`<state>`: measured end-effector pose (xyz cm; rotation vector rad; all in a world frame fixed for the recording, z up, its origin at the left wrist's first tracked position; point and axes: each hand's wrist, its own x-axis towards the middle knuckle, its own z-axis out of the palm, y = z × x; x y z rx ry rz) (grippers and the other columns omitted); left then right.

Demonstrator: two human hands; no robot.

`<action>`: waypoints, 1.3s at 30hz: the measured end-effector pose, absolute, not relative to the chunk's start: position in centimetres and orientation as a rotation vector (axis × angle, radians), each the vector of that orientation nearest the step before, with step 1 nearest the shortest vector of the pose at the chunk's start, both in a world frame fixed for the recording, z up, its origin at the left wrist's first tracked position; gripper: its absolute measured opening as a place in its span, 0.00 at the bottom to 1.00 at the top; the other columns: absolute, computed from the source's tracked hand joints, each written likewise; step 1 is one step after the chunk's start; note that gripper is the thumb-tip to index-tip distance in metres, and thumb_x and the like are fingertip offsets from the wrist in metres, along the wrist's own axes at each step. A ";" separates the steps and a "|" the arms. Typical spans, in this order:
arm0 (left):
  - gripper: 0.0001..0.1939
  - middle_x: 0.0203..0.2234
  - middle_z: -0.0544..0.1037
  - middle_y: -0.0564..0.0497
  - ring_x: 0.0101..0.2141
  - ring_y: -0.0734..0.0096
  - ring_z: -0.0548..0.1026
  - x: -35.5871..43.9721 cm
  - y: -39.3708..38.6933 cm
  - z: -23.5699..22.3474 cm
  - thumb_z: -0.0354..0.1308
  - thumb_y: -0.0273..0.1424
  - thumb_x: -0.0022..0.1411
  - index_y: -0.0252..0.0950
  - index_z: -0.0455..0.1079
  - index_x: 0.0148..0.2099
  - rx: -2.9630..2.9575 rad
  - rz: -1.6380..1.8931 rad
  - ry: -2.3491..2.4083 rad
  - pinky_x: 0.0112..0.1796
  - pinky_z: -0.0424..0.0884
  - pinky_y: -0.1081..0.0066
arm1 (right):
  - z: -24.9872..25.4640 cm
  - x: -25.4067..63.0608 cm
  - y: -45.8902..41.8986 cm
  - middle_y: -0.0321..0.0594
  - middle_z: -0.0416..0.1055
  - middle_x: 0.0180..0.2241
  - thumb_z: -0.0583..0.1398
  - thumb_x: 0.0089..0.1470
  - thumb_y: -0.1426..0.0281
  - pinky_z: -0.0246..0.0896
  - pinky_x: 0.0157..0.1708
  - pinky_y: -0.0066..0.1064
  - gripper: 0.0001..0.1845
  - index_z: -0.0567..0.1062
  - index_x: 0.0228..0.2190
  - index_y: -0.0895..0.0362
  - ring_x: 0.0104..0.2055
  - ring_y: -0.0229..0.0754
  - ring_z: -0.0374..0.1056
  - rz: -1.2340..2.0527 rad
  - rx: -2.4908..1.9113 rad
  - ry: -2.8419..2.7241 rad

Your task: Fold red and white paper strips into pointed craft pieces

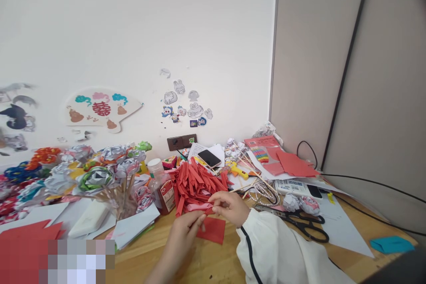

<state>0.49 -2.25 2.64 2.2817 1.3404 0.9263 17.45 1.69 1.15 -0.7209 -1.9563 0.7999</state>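
My left hand (186, 230) and my right hand (233, 207) meet over the front of the desk, thumbs and fingertips pinched. Between them is a small piece of folded red paper (209, 211), partly hidden by the fingers. Just below lies a flat red paper square (213, 230) on the wood. Behind my hands rises a heap of folded red paper strips (196, 182), with a pinkish strip near its front edge. A jar with a white lid (163, 191) and reddish contents stands left of the heap.
Paper flowers (96, 177) crowd the left side. Black-handled scissors (308, 226), a yellow glue gun (238, 171) and a bead string (264, 193) lie to the right. Behind the heap rests a phone (209, 158). Red sheets (296, 164) sit near the grey partition, where cables run.
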 end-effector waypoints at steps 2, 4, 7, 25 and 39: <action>0.18 0.16 0.70 0.54 0.20 0.75 0.65 0.5 -2.0 2.4 0.42 0.35 0.56 0.34 0.65 0.21 2.307 0.871 1.339 0.24 0.58 0.79 | 1.3 17.5 1.6 0.37 0.67 0.28 0.55 0.45 0.71 0.57 0.28 0.24 0.11 0.68 0.34 0.56 0.29 0.35 0.63 0.715 -0.724 -2.086; 0.17 0.16 0.70 0.54 0.20 0.75 0.64 0.4 -1.8 2.1 0.43 0.35 0.55 0.34 0.67 0.22 2.326 0.824 1.337 0.23 0.58 0.79 | 1.3 17.4 1.6 0.37 0.68 0.27 0.56 0.45 0.71 0.56 0.29 0.24 0.07 0.70 0.30 0.57 0.29 0.35 0.62 0.606 -0.729 -2.189; 0.16 0.16 0.71 0.54 0.20 0.74 0.65 0.0 -1.4 2.3 0.44 0.35 0.54 0.34 0.67 0.22 2.285 0.796 1.349 0.23 0.57 0.79 | 1.1 17.3 1.8 0.35 0.67 0.22 0.55 0.46 0.72 0.54 0.27 0.23 0.05 0.71 0.24 0.58 0.26 0.34 0.61 0.479 -0.749 -2.226; 0.17 0.09 0.64 0.59 0.12 0.79 0.61 -1.6 -0.9 3.0 0.44 0.38 0.54 0.36 0.59 0.18 2.077 0.917 1.449 0.19 0.58 0.80 | 0.6 18.5 3.2 0.30 0.60 0.13 0.54 0.45 0.70 0.51 0.17 0.20 0.06 0.68 0.24 0.60 0.16 0.30 0.58 0.925 -0.830 -1.941; 0.10 0.26 0.74 0.50 0.30 0.67 0.70 -1.8 -0.5 2.0 0.48 0.34 0.51 0.37 0.69 0.29 2.369 0.727 1.534 0.31 0.62 0.71 | 4.6 21.2 5.5 0.31 0.60 0.16 0.53 0.43 0.69 0.49 0.20 0.23 0.07 0.66 0.20 0.60 0.19 0.32 0.55 0.571 -1.129 -1.658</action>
